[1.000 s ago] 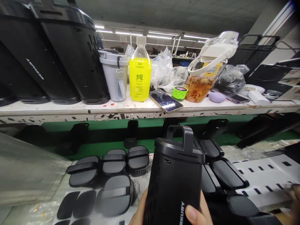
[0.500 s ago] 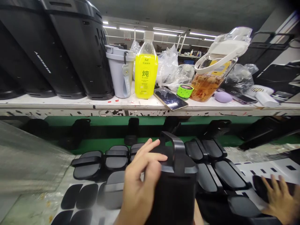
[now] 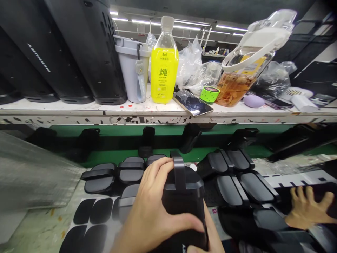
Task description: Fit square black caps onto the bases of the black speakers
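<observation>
A black device (image 3: 184,196) with a carrying handle on top stands upright at the bottom middle. My left hand (image 3: 152,214) wraps its upper part from the left, with the fingers by the handle and the thumb across the front. Only a bit of my right hand (image 3: 209,239) shows under the device's lower right side, holding it from below. Several black lids with handles (image 3: 131,168) lie just behind my left hand, and more lids (image 3: 237,175) lie to the right.
The white shelf (image 3: 158,116) above carries large black units (image 3: 86,52), a grey cup (image 3: 133,66), a yellow bottle (image 3: 164,66), a phone (image 3: 193,103), a green tape roll (image 3: 209,94) and a tea jug (image 3: 242,70). Another person's hand (image 3: 305,209) rests at the right. Black oval stickers (image 3: 89,214) lie lower left.
My left hand came in from the left and closed around the device's top. The device turned, so its handle now shows edge-on. Another person's hand appeared at the right.
</observation>
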A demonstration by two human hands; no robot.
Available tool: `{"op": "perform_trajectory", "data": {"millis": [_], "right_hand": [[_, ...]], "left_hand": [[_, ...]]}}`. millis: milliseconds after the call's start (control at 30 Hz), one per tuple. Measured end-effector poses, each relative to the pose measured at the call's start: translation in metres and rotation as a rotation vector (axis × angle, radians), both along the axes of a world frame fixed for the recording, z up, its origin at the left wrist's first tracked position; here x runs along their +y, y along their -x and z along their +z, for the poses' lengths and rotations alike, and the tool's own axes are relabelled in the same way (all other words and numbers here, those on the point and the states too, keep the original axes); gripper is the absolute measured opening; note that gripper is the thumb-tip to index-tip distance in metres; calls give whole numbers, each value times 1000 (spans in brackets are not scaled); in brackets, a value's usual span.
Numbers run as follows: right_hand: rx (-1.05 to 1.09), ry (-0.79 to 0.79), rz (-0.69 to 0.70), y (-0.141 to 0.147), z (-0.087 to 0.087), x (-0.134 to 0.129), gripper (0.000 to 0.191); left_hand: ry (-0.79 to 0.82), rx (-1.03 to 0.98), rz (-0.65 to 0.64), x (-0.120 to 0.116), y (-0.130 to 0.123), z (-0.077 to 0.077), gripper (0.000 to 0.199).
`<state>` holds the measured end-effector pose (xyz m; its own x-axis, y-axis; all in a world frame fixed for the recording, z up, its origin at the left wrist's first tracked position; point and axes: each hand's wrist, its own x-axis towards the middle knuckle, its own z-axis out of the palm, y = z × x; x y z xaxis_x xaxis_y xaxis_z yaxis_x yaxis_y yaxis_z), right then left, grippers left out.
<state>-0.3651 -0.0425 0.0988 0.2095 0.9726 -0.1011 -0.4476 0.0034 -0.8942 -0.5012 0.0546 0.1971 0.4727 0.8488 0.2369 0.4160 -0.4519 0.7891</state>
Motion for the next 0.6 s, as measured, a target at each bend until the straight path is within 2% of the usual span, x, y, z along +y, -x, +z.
{"op": "perform_trajectory", "data": {"millis": [33, 100, 167, 233, 300, 433, 533, 600], "right_hand": [[54, 22, 14, 3, 2, 0, 102], [165, 61, 36, 8, 5, 1, 104], [223, 89, 32, 12, 8, 3, 103], [203, 101, -8, 14, 8, 6, 100], [177, 106, -41, 14, 5, 7, 96], [166, 99, -60, 9, -2, 6, 87], [209, 137, -84, 10, -8, 7, 84], [258, 172, -103, 10, -13, 8, 81]], "left_hand": [[25, 70, -48, 0, 4, -1, 93], [60, 149, -132, 2, 7, -3, 93], [57, 130, -144, 5, 6, -6, 69], [34, 48, -92, 8, 1, -11, 40], [35, -25, -49, 12, -4, -16, 25], [96, -77, -69, 21, -11, -22, 20], [201, -159, -68, 26, -19, -26, 43], [230, -243, -64, 27, -23, -32, 46]]}}
